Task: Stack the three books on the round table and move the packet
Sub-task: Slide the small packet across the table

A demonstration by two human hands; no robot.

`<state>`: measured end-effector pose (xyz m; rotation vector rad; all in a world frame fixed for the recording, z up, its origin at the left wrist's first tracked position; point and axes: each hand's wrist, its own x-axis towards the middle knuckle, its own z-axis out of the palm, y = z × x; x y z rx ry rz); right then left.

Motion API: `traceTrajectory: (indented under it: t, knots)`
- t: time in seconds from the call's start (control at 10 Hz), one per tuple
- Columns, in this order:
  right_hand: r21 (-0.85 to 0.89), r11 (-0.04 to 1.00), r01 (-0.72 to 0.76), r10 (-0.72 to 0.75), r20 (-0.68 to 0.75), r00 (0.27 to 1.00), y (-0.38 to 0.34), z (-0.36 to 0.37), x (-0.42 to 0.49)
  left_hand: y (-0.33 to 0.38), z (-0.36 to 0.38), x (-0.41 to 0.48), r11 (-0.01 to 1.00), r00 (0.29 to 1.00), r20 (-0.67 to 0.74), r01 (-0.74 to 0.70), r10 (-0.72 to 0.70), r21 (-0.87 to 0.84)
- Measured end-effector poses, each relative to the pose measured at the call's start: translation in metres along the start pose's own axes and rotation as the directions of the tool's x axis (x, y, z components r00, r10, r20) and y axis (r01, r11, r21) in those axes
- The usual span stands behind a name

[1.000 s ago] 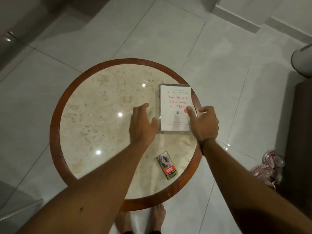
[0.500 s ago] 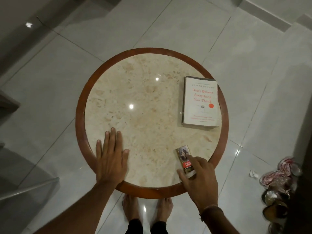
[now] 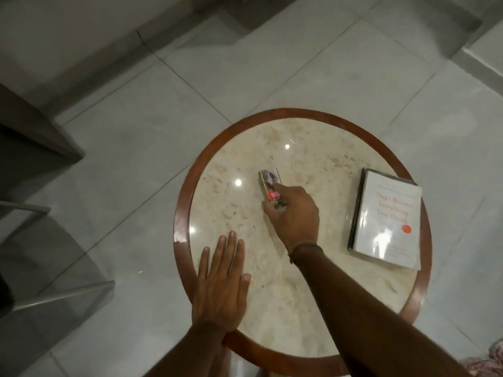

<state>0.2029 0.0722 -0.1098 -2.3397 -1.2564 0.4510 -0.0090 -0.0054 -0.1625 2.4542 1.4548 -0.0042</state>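
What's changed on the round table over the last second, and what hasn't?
The right hand left the stack of books, took hold of the packet near the table's front edge and carried it toward the middle. The left hand drew back from the books and now lies flat near the front rim. The stack stayed on the right side.

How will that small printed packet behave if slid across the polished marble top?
The small printed cardboard packet looks boxy and flat-sided, so it probably slides, not rolls. The glossy round marble table mirrors lights: likely low friction. The right hand pinches it with fingertips, so it is probably light.
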Motion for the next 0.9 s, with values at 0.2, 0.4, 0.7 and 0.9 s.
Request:
traceTrajectory:
  t: [0.2,0.4,0.7,0.9]
  knots:
    - [-0.103,0.991,0.088,-0.086,0.024,0.996,-0.050,0.029,0.079,-0.002,-0.001,0.002,1.000,0.998,-0.052,-0.022,0.022,-0.001]
    - [-0.171,0.980,0.105,-0.099,0.041,0.994,-0.056,0.044,0.095,-0.003,-0.005,0.006,1.000,1.000,-0.017,-0.017,0.018,0.013]
    - [-0.006,0.997,0.083,-0.083,0.003,0.997,-0.069,-0.004,0.068,-0.004,0.006,0.002,0.999,0.999,-0.027,-0.026,0.026,-0.020]
    - [0.359,0.817,0.452,-0.176,-0.591,0.787,-0.088,-0.184,0.027,0.004,-0.026,0.002,0.999,0.992,0.123,-0.003,-0.003,0.052]
